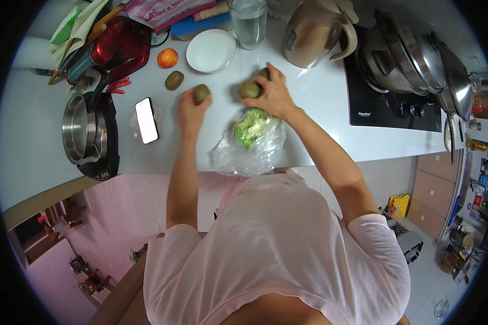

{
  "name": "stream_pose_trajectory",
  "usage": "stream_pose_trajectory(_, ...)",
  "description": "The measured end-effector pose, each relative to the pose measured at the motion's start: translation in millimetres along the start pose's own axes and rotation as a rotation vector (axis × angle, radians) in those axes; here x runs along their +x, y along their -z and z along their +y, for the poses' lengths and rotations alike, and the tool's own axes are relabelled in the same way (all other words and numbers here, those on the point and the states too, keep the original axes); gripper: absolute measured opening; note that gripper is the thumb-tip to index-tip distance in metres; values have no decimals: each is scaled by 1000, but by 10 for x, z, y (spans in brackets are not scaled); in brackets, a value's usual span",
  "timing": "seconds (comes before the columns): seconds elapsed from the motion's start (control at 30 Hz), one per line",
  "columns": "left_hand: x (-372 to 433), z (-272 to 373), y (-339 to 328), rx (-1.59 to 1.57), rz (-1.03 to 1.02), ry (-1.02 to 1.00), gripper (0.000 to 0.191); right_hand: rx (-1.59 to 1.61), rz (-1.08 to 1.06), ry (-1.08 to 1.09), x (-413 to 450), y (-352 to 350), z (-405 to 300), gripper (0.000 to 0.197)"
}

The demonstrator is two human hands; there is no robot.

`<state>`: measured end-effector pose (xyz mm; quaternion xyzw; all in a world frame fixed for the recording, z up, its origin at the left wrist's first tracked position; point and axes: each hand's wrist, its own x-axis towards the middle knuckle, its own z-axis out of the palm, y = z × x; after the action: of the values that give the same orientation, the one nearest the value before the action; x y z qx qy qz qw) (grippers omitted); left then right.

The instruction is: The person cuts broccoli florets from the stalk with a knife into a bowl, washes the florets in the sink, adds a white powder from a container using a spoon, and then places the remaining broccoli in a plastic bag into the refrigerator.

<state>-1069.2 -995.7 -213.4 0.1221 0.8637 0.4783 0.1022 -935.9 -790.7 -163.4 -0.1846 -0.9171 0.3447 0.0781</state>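
Note:
My left hand [192, 113] has its thumb and fingers around a kiwifruit [201, 94] over the white countertop [223, 115]. Two more kiwifruit are at my right hand [274, 95]: one [249, 90] lies between the thumb and fingers, the other [264, 73] is partly hidden behind the fingers. A fourth piece, a lone kiwifruit [174, 80], rests left of my left hand, below an orange-red peach or nectarine [167, 58]. Just below my right hand sits a green leafy or floret vegetable [251, 128] in a clear plastic bag [264, 156]. A white dish [211, 50] stands beyond both hands.
A glass of water [249, 24] and a beige kettle [311, 34] stand at the back. On the left are a lit phone [146, 120], a steel pot [76, 130] and a red appliance [134, 46]. At right, large steel pots [394, 53] sit on a black cooktop [374, 109].

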Motion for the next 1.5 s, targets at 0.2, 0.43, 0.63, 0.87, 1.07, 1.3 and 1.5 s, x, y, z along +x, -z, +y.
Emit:
stream_pose_trajectory(0.2, 257, -168, 361, 339, 84, 9, 57, -178, 5, 6, 151, -439, -215, 59)
stream_pose_trajectory(0.43, -387, 54, 308, 255, 171, -138, 56, -262, 124, 149, -219, 7, 57, 76)
stream_pose_trajectory(0.63, -1541, 125, -16, -271, -293, 235, 71, 76, -306, -232, -754, 100, 301, 79)
stream_pose_trajectory(0.87, -1954, 382, -548, -587, -47, 381, 71, 633, -533, -350, -788, -68, 223, 75)
stream_pose_trajectory(1.07, -2549, 260, -52, -873, 285, 382, 51, 854, -813, -356, -1185, -231, -588, 63)
stream_pose_trajectory(1.3, -3539, -286, 912, -1120, 753, 496, 62, 844, -1131, -147, -1659, -1194, -1634, 49)
stream_pose_trajectory(1.5, -4312, -581, 1771, -986, 1009, -71, 106, 915, -1265, -172, -2270, -2226, -2849, 47)
